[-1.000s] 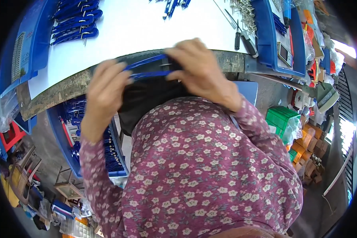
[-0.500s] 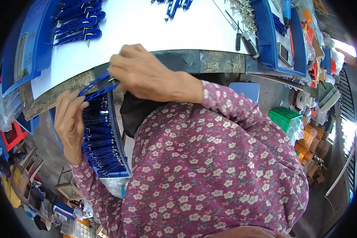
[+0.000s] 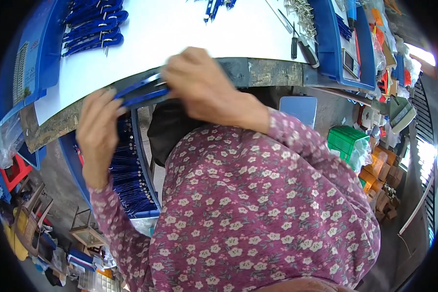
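A looped blue strap with a bright metal piece at its right end is stretched between my hands, above the table's front edge. My left hand pinches the strap's left end. My right hand, blurred by motion, is closed on the other end, and its fingers hide part of the metal piece. Below my left hand, a blue bin holds many thin blue straps with small metal ends. On the white tabletop, a stack of similar blue straps lies at the far left, with a few more straps at the top middle.
At the right of the table lie screwdrivers and a heap of small metal pins. A blue tray beside them holds a small device. Another blue tray stands at the left edge. A green crate sits on the floor.
Both hands have moved right and slightly up relative to the table, carrying the stretched strap along. It stays between them, and more of the blue bin shows below.
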A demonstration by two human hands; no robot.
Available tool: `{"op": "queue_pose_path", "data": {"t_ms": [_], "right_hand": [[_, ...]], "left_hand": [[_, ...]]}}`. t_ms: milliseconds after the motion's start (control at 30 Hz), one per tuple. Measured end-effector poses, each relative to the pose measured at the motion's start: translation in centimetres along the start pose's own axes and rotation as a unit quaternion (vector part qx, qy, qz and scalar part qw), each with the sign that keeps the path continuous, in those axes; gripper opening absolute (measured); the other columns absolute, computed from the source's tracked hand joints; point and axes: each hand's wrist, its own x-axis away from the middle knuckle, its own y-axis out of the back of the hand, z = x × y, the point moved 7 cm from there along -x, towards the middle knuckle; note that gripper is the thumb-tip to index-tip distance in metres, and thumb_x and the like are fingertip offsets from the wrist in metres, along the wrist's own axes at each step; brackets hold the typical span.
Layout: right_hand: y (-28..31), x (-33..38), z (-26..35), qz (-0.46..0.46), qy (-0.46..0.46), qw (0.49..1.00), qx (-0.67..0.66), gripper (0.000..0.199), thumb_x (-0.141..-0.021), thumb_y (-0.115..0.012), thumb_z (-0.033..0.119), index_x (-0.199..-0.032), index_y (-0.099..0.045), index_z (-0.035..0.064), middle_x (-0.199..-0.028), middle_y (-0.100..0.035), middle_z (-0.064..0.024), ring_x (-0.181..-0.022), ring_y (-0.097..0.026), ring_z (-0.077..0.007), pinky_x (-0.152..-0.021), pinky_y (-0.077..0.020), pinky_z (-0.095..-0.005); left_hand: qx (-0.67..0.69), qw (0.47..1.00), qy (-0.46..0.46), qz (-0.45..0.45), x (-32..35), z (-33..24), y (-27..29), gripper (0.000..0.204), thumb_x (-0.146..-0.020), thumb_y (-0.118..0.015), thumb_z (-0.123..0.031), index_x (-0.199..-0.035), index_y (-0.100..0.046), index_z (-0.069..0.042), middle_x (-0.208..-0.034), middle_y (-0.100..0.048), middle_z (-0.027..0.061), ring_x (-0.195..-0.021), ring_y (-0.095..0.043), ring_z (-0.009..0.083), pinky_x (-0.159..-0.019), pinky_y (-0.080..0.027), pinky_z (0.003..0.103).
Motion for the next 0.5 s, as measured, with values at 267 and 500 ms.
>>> {"op": "queue_pose_path", "data": {"t_ms": [267,500], "right_hand": [[0.5,0.7,0.3,-0.014,0.02,0.999,0.039,0.032,-0.069,-0.063,0.009,-0.098,-0.052,0.0009,-0.088,-0.05,-0.0096,-0.083,-0.046,-0.0226,-0.078,-0.0364,-0.0356],[4.2,4.3,-3.8,0.002,-0.069,0.997,0.039,0.04,-0.068,-0.064,0.003,-0.106,-0.051,-0.0008,-0.101,-0.051,-0.0134,-0.092,-0.047,-0.0283,-0.08,-0.0372,-0.0364]], "left_hand": [[0.001,0.999,0.046,-0.009,0.8,-1.6,0.7,0.018,-0.067,-0.062,0.01,-0.084,-0.062,0.003,-0.092,-0.062,0.0133,-0.093,-0.056,0.0306,-0.08,-0.046,0.038],[0.049,0.996,-0.076,-0.013,-3.4,-4.4,-4.1,0.022,-0.063,-0.064,0.006,-0.083,-0.058,0.005,-0.086,-0.057,0.0136,-0.084,-0.055,0.0284,-0.072,-0.047,0.036]]}}
